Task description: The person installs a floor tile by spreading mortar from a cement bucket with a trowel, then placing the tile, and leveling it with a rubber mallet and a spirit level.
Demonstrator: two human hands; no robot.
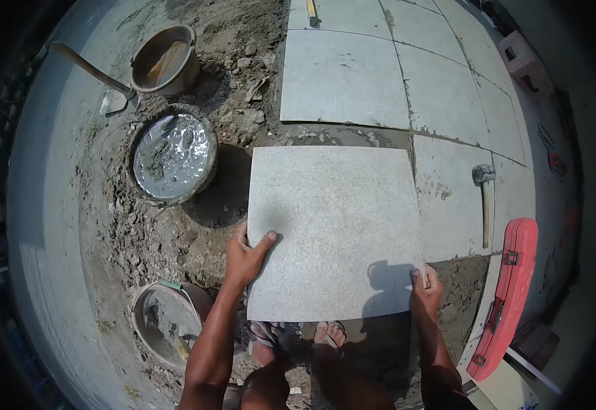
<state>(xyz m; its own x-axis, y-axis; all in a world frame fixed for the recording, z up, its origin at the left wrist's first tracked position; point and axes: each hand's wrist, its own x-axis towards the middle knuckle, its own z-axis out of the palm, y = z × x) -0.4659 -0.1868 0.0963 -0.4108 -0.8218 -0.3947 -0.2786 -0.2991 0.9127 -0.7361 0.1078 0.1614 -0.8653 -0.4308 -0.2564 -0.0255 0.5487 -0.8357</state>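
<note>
A large square grey tile (332, 225) is held up above the ground, in front of my feet. My left hand (248, 256) grips its left edge, with the thumb on the top face and the fingers beneath. At the lower right edge my right hand (427, 285) holds the tile, thumb on top. The tile's far edge lies near a strip of wet mortar (352, 135) beside the laid tiles (342, 78). Shadows fall across its lower right part. Whatever lies under the tile is hidden.
Left of the tile stand a bucket of wet grey mix (175, 154), a bucket with brownish water (164, 61) and a bucket with mortar (168, 321). A hoe (96, 74) lies behind them. On the right are a mallet (485, 205) and a red case (509, 294).
</note>
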